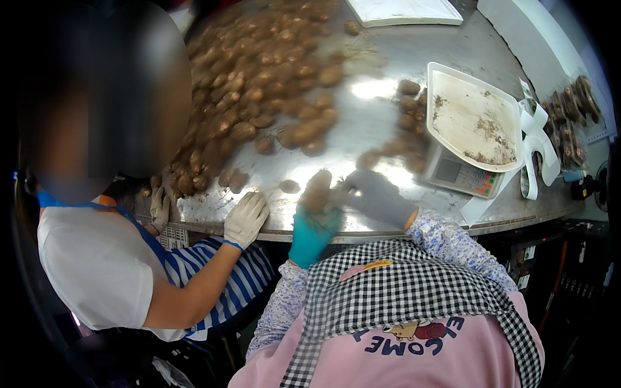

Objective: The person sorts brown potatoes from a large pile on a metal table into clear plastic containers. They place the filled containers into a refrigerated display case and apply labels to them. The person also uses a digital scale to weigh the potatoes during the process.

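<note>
A: Starting with the head view, where is the tuber being handled?
B: Just inside the near edge of the worktop (369,119), around its middle. The left hand (315,236), in a teal glove, has its fingers curled about a brown tuber (317,192).

A: And the right hand (378,194)?
B: In a grey glove, reaching over the same edge, its fingertips close beside that tuber. They are blurred; I can't tell whether they pinch it or stop short.

A: How much room is there along the edges?
B: A shiny strip of metal runs from the hands toward the far edge. To its left, a big heap of tubers (252,90) spreads to the far left corner; to its right, a smaller cluster (409,119) sits against the scale (462,173). A co-worker's white-gloved hand (246,218) rests on the near edge, left of the teal glove.

A: Containers?
B: The scale, near the right edge, carries a white pan (456,110) with dark crumbs of soil in it. A flat white tray (404,13) lies at the far edge, partly cut off. Beyond the right edge, clear bags (572,107) hold brown pieces, and a curling white paper strip (542,152) lies between them and the scale.
</note>
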The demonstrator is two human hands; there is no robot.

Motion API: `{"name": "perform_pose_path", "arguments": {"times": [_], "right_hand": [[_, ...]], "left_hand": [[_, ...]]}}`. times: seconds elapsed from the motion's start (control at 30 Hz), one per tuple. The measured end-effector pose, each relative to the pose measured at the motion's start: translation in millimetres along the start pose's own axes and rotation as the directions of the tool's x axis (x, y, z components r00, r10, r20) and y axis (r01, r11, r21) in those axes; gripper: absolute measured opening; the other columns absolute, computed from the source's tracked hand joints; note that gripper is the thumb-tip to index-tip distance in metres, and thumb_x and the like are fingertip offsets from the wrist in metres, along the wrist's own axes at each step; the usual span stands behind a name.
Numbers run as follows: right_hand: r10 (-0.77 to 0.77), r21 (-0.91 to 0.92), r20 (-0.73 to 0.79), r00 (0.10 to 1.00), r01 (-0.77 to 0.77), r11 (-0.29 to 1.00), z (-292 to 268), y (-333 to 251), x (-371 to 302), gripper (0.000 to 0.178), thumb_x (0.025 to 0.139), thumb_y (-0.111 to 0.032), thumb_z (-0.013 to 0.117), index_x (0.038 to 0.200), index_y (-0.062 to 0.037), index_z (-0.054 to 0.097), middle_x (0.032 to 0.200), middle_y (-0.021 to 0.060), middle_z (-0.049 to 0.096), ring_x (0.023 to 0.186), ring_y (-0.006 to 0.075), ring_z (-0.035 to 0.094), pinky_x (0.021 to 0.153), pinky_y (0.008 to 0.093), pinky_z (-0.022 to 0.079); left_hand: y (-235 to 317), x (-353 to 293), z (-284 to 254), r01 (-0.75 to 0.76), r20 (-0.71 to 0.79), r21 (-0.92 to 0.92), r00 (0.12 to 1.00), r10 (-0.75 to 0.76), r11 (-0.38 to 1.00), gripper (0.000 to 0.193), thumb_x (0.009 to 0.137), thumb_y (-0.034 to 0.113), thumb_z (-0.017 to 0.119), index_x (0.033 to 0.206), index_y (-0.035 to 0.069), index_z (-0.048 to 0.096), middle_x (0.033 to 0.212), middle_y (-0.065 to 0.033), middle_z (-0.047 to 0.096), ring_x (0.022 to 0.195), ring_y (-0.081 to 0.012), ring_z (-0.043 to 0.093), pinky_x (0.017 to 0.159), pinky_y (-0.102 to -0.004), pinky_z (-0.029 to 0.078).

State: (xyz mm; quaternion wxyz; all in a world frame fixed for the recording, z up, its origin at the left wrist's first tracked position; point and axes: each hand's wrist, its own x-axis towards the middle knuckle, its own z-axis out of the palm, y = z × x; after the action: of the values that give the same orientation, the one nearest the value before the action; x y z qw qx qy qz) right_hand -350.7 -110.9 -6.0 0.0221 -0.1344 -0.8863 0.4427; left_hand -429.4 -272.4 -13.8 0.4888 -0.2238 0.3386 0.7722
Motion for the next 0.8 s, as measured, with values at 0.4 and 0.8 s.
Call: {"name": "perform_pose_path", "arguments": {"times": [0.4, 0.8], "right_hand": [[-0.064, -0.076, -0.362, 0.930, 0.039, 0.996, 18, 26, -23, 0.030, 0.090, -0.035, 0.059, 0.090, -0.0055, 0.063, 0.081, 0.0124, 0.063, 0.075, 0.0302, 0.060, 0.072, 0.0422, 0.048], [-0.140, -0.327, -0.267, 0.953, 0.047, 0.944, 29, 39, -51, 0.015, 0.088, -0.019, 0.056, 0.098, -0.0095, 0.062, 0.091, 0.0083, 0.062, 0.087, 0.0277, 0.061, 0.077, 0.0417, 0.047]], "left_hand": [[0, 15, -18, 0.143, 0.223, -0.041, 0.966, -0.130, 0.989, 0.048, 0.098, 0.051, 0.034, 0.096, 0.006, 0.051, 0.065, -0.0005, 0.040, 0.046, -0.0083, 0.032, 0.045, -0.0233, 0.030], [0, 26, -24, 0.072, 0.264, 0.085, 0.960, -0.093, 0.994, 0.058, 0.097, 0.056, 0.033, 0.111, 0.003, 0.053, 0.060, -0.0006, 0.037, 0.044, -0.0104, 0.030, 0.046, -0.0261, 0.029]]}}
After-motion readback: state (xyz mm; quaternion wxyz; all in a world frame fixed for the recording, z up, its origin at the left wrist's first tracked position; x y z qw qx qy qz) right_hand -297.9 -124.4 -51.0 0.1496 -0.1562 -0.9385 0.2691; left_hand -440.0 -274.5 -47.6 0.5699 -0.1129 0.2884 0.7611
